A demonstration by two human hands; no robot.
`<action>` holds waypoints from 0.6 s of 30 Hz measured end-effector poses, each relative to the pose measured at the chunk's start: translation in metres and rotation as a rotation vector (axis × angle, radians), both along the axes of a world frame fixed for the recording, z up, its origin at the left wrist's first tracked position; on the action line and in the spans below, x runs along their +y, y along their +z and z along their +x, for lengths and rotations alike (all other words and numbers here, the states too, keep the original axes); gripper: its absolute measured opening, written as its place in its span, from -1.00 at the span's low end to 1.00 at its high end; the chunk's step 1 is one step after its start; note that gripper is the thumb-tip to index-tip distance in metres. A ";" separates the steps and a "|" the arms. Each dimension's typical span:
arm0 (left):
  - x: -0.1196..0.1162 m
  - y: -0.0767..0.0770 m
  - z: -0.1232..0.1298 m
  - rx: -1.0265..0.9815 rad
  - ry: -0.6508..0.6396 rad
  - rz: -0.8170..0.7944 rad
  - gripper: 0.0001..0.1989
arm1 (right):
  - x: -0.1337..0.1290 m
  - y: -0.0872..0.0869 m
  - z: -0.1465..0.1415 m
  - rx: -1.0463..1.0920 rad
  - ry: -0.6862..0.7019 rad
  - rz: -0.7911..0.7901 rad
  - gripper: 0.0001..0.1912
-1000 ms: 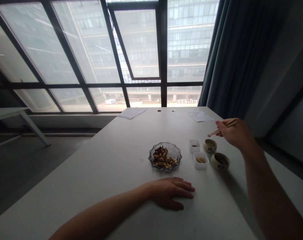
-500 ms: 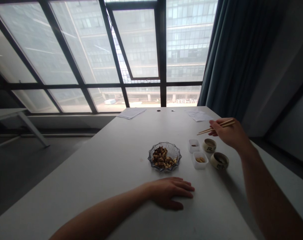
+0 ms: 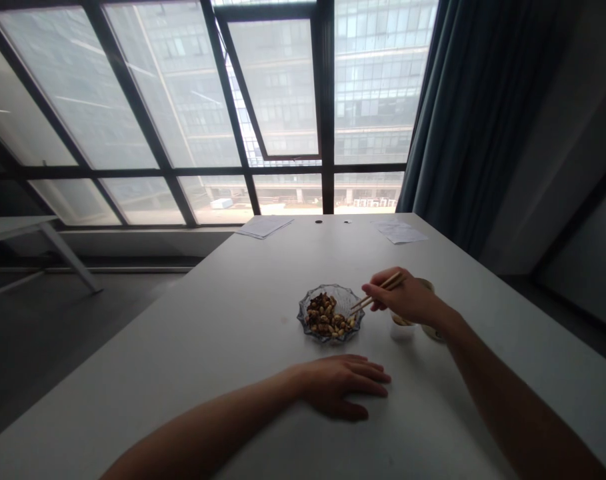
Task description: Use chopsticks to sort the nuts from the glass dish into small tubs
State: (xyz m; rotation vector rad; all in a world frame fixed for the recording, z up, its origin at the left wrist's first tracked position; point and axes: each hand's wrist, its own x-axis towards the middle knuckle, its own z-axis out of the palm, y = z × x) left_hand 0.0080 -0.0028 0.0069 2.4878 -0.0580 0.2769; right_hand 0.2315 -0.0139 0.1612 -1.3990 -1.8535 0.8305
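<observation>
My right hand point(image 3: 399, 293) is closed on a pair of wooden chopsticks point(image 3: 377, 293), whose tips reach over the right side of a glass bowl point(image 3: 303, 323). Brown and pale nuts point(image 3: 327, 317) fill the left and front of that bowl. Whether the tips touch a nut I cannot tell. Flat on the table in front of the bowl lies my left hand point(image 3: 340, 387), fingers spread and holding nothing. Below my right hand a white plastic cup point(image 3: 401, 331) shows in part. Two ceramic pots, a rear pot point(image 3: 427, 285) and a front pot point(image 3: 433, 334), are mostly hidden behind the hand and wrist.
The white table point(image 3: 223, 320) runs back to the windows. Papers point(image 3: 265, 227) lie at its far left corner, and more sheets point(image 3: 403, 231) at the far right. Another table point(image 3: 17, 227) stands off to the left, and a dark curtain point(image 3: 447, 133) hangs at the right.
My right hand has moved left and nearer with the chopsticks, from above the pots to the glass bowl. It now covers much of the cups and pots. My left hand has stayed put.
</observation>
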 end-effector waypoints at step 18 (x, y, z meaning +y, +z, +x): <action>0.001 -0.001 -0.002 -0.012 -0.008 0.007 -0.40 | 0.021 -0.030 -0.010 -0.014 0.027 0.038 -0.52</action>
